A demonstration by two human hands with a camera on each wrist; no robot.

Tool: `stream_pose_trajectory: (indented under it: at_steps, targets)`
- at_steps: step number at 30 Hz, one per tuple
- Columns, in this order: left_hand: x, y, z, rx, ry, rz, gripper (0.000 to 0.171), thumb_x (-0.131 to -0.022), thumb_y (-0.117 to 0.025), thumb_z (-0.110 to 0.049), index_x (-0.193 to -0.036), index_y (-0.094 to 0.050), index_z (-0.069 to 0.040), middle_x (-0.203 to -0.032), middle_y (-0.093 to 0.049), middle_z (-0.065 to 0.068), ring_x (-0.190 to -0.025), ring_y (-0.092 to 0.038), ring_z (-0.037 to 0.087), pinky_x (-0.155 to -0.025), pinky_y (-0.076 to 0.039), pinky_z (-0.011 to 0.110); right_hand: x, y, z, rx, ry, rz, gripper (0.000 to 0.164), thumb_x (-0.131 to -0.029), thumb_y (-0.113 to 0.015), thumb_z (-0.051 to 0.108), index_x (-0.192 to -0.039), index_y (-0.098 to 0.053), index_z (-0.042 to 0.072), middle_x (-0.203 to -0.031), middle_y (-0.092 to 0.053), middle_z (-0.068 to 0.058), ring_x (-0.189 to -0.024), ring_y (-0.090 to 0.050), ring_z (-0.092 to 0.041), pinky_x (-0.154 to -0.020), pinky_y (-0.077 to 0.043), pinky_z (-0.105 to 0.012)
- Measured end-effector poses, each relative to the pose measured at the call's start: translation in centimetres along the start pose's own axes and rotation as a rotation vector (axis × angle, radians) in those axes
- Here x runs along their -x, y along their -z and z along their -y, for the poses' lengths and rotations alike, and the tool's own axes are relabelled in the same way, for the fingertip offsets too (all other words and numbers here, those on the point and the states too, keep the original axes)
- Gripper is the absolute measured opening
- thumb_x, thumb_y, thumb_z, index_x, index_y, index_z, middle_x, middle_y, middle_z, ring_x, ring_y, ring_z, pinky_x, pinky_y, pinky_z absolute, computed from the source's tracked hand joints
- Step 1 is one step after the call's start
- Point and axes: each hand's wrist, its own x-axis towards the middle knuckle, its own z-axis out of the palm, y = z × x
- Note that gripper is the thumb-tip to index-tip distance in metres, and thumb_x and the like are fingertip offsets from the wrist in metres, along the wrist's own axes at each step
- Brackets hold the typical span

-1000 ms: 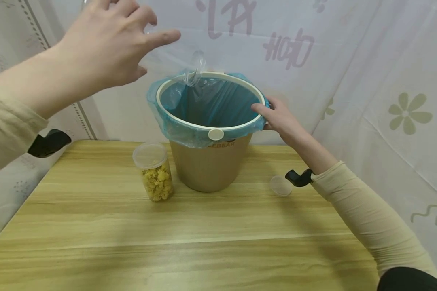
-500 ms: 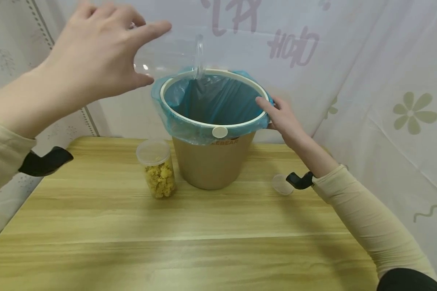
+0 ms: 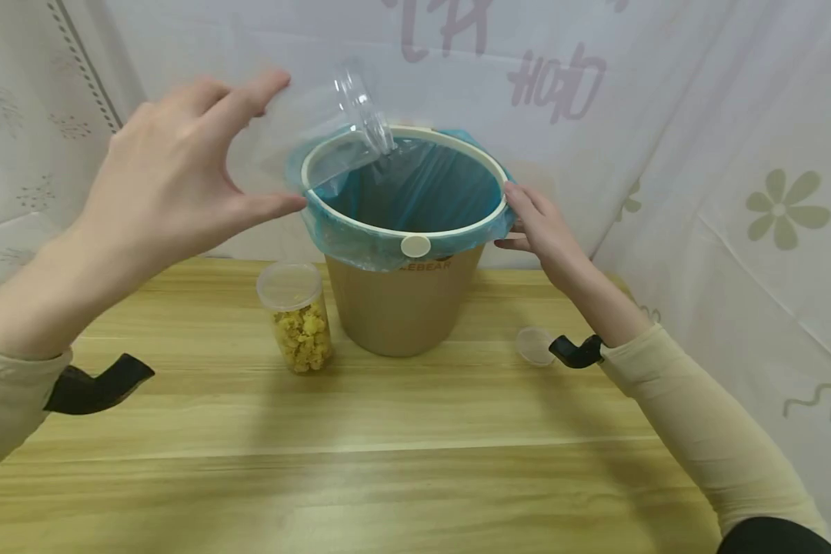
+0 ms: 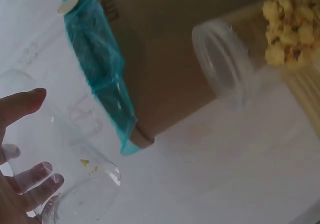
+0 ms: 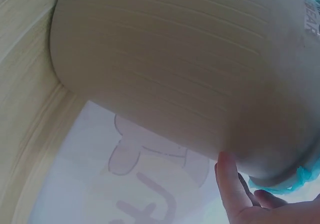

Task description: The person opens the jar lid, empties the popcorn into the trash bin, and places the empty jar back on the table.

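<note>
My left hand (image 3: 173, 169) holds a clear plastic jar (image 3: 318, 127) tilted on its side, its mouth over the left rim of a beige bin (image 3: 402, 308). A few yellow crumbs show inside the jar in the left wrist view. A blue bag (image 3: 443, 173) lines the bin and folds over its pale rim ring (image 3: 381, 230). My right hand (image 3: 550, 231) rests against the bin's right side, thumb at the rim and fingers fairly straight on the outer wall. Left of the bin stands a second clear jar (image 3: 294, 319), lidded, with popcorn (image 3: 303, 338) inside.
A round clear lid (image 3: 535, 346) lies flat on the wooden table (image 3: 402, 477), right of the bin. A patterned white curtain (image 3: 699, 154) hangs behind and along the sides. Black wrist mounts (image 3: 100, 385) jut out from both sleeves.
My left hand has lowered, and the jar in it has swung mouth-down toward the bin. My right thumb has slid outward to the rim's edge, its grip looser.
</note>
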Motion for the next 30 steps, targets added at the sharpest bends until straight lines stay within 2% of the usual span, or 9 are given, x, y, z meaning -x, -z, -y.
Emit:
stream_pose_trajectory:
  at_steps: [3,8,12,15,18,21,25,30]
  targets:
    - [1.3,-0.5,-0.6,0.065,0.029,-0.019,0.099,-0.075,-0.091,-0.034,-0.159,-0.038,-0.034,-0.132,-0.066,0.016,-0.112,-0.062,0.042,-0.081,-0.045,0.069,0.5,0.3,-0.3,0.0,-0.002,-0.019,0.062,-0.105,-0.044,0.057,-0.149,-0.049,0.015,-0.123,-0.061,0.001,-0.105,-0.07,-0.014,-0.096,-0.061,-0.039]
    - [3.6,-1.6,-2.1,0.153,0.089,-0.018,0.102,-0.075,-0.091,-0.035,-0.159,-0.034,-0.038,-0.134,-0.067,0.011,-0.117,-0.063,0.035,-0.081,-0.047,0.064,1.4,1.0,-0.9,0.009,-0.005,-0.026,0.055,-0.105,-0.044,0.057,-0.142,-0.052,0.017,-0.125,-0.061,-0.005,-0.116,-0.067,-0.024,-0.097,-0.06,-0.039]
    - [5.2,-2.8,-3.1,0.218,0.063,-0.045,0.105,-0.073,-0.093,-0.032,-0.159,-0.035,-0.034,-0.132,-0.067,0.011,-0.116,-0.064,0.034,-0.081,-0.05,0.062,2.2,1.7,-1.5,0.024,-0.017,-0.032,0.06,-0.105,-0.043,0.057,-0.148,-0.047,0.015,-0.135,-0.056,-0.015,-0.125,-0.063,-0.032,-0.098,-0.06,-0.037]
    - [6.1,-3.8,-3.8,0.292,0.039,-0.058,0.107,-0.071,-0.095,-0.029,-0.16,-0.034,-0.029,-0.132,-0.067,0.011,-0.116,-0.065,0.034,-0.089,-0.052,0.06,2.8,2.3,-2.0,0.024,-0.034,-0.043,0.067,-0.105,-0.043,0.057,-0.155,-0.038,0.013,-0.144,-0.052,-0.021,-0.131,-0.06,-0.037,-0.098,-0.06,-0.034]
    - [6.9,-5.1,-4.5,0.358,0.028,-0.051,0.108,-0.071,-0.095,-0.028,-0.16,-0.033,-0.027,-0.13,-0.067,0.011,-0.116,-0.065,0.031,-0.096,-0.053,0.053,3.5,2.7,-2.5,0.035,-0.053,-0.043,0.074,-0.104,-0.044,0.058,-0.16,-0.03,0.012,-0.148,-0.05,-0.022,-0.134,-0.058,-0.037,-0.098,-0.059,-0.031]
    - [7.8,-6.6,-5.1,0.401,0.03,-0.03,0.109,-0.072,-0.095,-0.029,-0.16,-0.032,-0.025,-0.128,-0.068,0.008,-0.116,-0.065,0.027,-0.096,-0.056,0.047,4.2,3.1,-3.0,0.057,-0.065,-0.041,0.077,-0.104,-0.045,0.059,-0.162,-0.028,0.012,-0.149,-0.051,-0.02,-0.134,-0.058,-0.035,-0.098,-0.059,-0.03]
    - [8.7,-8.5,-6.0,0.441,0.049,0.016,0.106,-0.073,-0.094,-0.032,-0.159,-0.033,-0.023,-0.129,-0.066,0.006,-0.114,-0.066,0.026,-0.093,-0.057,0.048,4.9,3.5,-3.5,0.07,-0.07,-0.038,0.075,-0.105,-0.045,0.057,-0.162,-0.027,0.012,-0.152,-0.049,-0.022,-0.137,-0.055,-0.037,-0.098,-0.059,-0.029]
    - [9.7,-10.8,-6.9,0.499,0.103,0.107,0.103,-0.075,-0.092,-0.036,-0.158,-0.035,-0.019,-0.146,-0.058,0.005,-0.127,-0.062,0.028,-0.102,-0.053,0.053,5.7,3.9,-4.2,0.077,-0.082,-0.041,0.073,-0.105,-0.046,0.055,-0.162,-0.029,0.013,-0.152,-0.049,-0.022,-0.138,-0.054,-0.038,-0.096,-0.059,-0.027]
